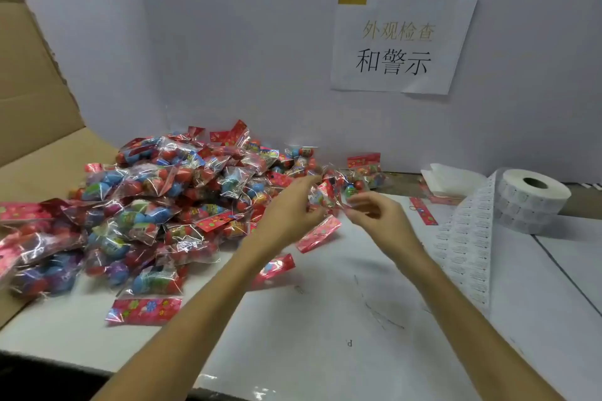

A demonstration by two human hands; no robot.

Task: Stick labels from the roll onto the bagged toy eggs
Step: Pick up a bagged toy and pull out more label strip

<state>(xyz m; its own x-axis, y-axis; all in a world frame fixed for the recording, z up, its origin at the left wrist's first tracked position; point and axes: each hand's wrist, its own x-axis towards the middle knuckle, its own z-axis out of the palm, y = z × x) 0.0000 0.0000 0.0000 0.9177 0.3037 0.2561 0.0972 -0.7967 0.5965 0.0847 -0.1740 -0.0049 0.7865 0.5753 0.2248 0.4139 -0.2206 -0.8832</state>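
A clear bag of toy eggs with a red header hangs above the white table, held between both hands. My left hand pinches its left side and my right hand pinches its right edge. A big heap of the same bagged eggs covers the table's left half. At the far right stands the white label roll, and its strip of labels trails down across the table toward me.
Brown cardboard rises at the left behind the heap. A paper sign hangs on the white back wall. Folded white paper lies next to the roll. Loose red headers lie on the table.
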